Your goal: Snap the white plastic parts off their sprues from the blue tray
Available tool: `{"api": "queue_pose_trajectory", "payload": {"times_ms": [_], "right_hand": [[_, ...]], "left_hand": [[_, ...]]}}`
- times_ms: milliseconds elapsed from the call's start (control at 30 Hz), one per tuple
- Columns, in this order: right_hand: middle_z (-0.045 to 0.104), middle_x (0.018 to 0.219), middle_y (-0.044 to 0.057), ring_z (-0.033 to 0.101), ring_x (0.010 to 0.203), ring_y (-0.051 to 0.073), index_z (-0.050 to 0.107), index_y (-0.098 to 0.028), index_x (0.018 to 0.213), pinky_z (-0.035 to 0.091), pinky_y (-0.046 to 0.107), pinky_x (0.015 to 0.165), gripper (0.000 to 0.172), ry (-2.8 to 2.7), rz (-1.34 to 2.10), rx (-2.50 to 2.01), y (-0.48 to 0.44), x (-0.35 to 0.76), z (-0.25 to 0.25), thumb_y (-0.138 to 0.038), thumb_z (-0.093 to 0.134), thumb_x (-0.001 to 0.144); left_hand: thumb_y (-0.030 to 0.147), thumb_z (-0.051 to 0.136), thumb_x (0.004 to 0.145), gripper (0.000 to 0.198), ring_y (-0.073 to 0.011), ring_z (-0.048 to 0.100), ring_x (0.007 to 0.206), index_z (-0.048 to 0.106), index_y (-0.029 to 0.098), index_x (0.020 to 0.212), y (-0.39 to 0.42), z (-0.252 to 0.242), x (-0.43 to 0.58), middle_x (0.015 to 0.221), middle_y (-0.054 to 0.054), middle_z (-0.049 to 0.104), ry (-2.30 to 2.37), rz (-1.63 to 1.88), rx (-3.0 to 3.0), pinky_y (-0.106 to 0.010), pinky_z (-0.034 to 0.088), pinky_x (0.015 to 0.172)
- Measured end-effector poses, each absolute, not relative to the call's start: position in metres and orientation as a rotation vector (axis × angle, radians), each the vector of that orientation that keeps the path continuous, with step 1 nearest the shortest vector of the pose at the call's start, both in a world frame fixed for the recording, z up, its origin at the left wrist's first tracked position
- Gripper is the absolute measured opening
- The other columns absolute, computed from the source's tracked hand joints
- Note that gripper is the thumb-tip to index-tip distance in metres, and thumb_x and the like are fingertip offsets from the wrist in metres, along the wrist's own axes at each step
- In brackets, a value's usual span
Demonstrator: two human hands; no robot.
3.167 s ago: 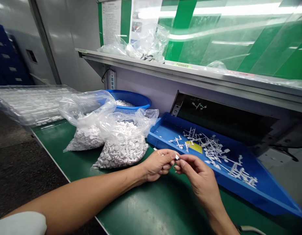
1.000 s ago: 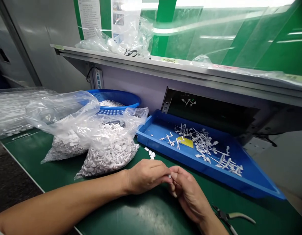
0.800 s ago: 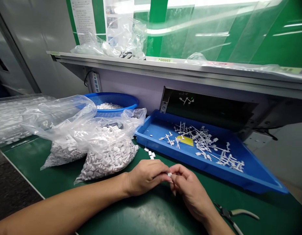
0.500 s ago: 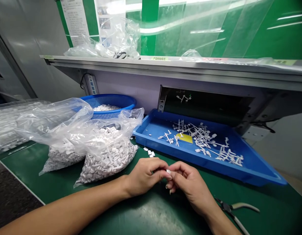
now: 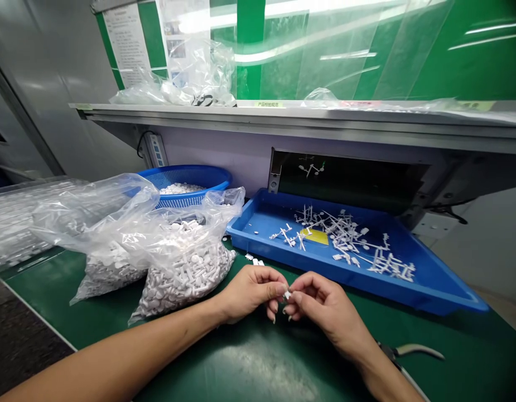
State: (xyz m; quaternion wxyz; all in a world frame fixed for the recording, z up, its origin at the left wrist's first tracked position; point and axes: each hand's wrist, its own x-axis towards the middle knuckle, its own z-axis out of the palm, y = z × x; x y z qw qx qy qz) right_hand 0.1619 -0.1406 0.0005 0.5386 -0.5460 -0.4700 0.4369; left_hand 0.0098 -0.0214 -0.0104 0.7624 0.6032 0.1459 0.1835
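A small white plastic part [image 5: 287,295] is pinched between my two hands, above the green table [image 5: 258,357]. My left hand [image 5: 255,290] grips it from the left with thumb and forefinger, the other fingers curled beneath. From the right, my right hand [image 5: 320,304] holds it between thumb and fingertips. The fingers cover much of the part, so its exact shape cannot be made out. A few loose white pieces [image 5: 258,262] lie just behind my left hand. Pliers [image 5: 412,350] with pale handles rest beside my right wrist, which partly hides them.
Behind my hands stands a blue tray [image 5: 258,244] with white plastic sprues [image 5: 345,231] and a yellow slip [image 5: 315,237]. Clear bags [image 5: 184,273] full of white parts stand at left, before a blue basket [image 5: 218,177]. A metal shelf [image 5: 249,114] crosses above.
My fingers have shifted around the small white part, and more of it shows between them. My right wrist now covers more of the pliers. The view has tilted slightly.
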Motion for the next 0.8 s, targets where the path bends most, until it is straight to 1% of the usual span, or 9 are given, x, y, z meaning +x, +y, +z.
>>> {"api": "queue_pose_trajectory", "payload": {"times_ms": [100,300,367,467,567,633,733,800], "right_hand": [[0.068,0.077,0.004,0.066,0.071,0.018,0.062,-0.017,0.088,0.055,0.029,0.066,0.026,-1.158,1.032,-1.289,-0.142,0.163,-0.001,-0.042,0.068,0.085],[0.067,0.077,0.003,0.065,0.070,0.017,0.063,-0.017,0.088,0.055,0.028,0.065,0.025,-1.155,1.075,-1.251,-0.142,0.161,-0.002,-0.041,0.069,0.085],[0.067,0.080,0.004,0.065,0.071,0.018,0.063,-0.018,0.092,0.055,0.029,0.065,0.026,-1.128,1.060,-1.252,-0.141,0.163,-0.005,-0.042,0.068,0.085],[0.066,0.084,0.005,0.065,0.071,0.019,0.061,-0.018,0.102,0.055,0.031,0.065,0.034,-1.025,0.945,-1.284,-0.140,0.170,-0.010,-0.048,0.064,0.087],[0.065,0.083,0.006,0.064,0.069,0.019,0.061,-0.018,0.100,0.052,0.029,0.061,0.035,-1.160,0.685,-1.554,-0.137,0.174,-0.011,-0.051,0.051,0.093],[0.065,0.080,0.005,0.062,0.068,0.018,0.064,-0.019,0.095,0.049,0.029,0.060,0.033,-1.346,0.529,-1.738,-0.131,0.169,-0.009,-0.047,0.046,0.094],[0.066,0.083,0.003,0.061,0.075,0.019,0.068,-0.023,0.091,0.045,0.030,0.070,0.022,-1.554,0.409,-1.811,-0.109,0.152,-0.005,-0.038,0.053,0.090],[0.066,0.083,0.004,0.060,0.078,0.020,0.068,-0.022,0.084,0.041,0.030,0.073,0.016,-1.638,0.331,-1.851,-0.089,0.140,-0.005,-0.034,0.057,0.086]], "left_hand": [[0.044,0.077,0.074,0.040,-0.0081,0.055,0.051,0.065,0.008,0.087,-0.020,-0.015,0.011,0.065,-0.002,0.059,0.301,0.334,1.244,-0.019,0.051,0.046],[0.047,0.079,0.072,0.043,-0.0069,0.053,0.049,0.064,0.009,0.085,-0.018,-0.021,0.013,0.066,-0.001,0.058,0.300,0.251,1.138,-0.018,0.048,0.045],[0.046,0.079,0.072,0.043,-0.0058,0.051,0.049,0.064,0.009,0.085,-0.018,-0.019,0.014,0.067,-0.001,0.056,0.296,0.260,1.120,-0.017,0.047,0.045],[0.042,0.076,0.074,0.036,-0.0049,0.049,0.051,0.061,0.011,0.084,-0.014,-0.009,0.017,0.069,0.001,0.054,0.307,0.447,1.028,-0.016,0.045,0.045],[0.032,0.068,0.076,0.024,-0.0075,0.053,0.058,0.052,0.015,0.082,-0.010,0.004,0.015,0.081,-0.001,0.057,0.364,0.783,0.900,-0.017,0.045,0.044],[0.027,0.062,0.075,0.018,-0.0064,0.050,0.054,0.047,0.017,0.080,-0.007,0.010,0.013,0.085,-0.001,0.057,0.399,0.900,0.842,-0.015,0.037,0.038],[0.026,0.057,0.073,0.016,-0.0023,0.037,0.044,0.044,0.017,0.077,-0.005,0.012,0.009,0.075,0.003,0.050,0.407,0.911,0.824,-0.013,0.019,0.033],[0.029,0.057,0.074,0.017,-0.0018,0.034,0.042,0.046,0.017,0.077,-0.004,0.011,0.008,0.070,0.004,0.045,0.397,0.920,0.853,-0.013,0.016,0.033]]}}
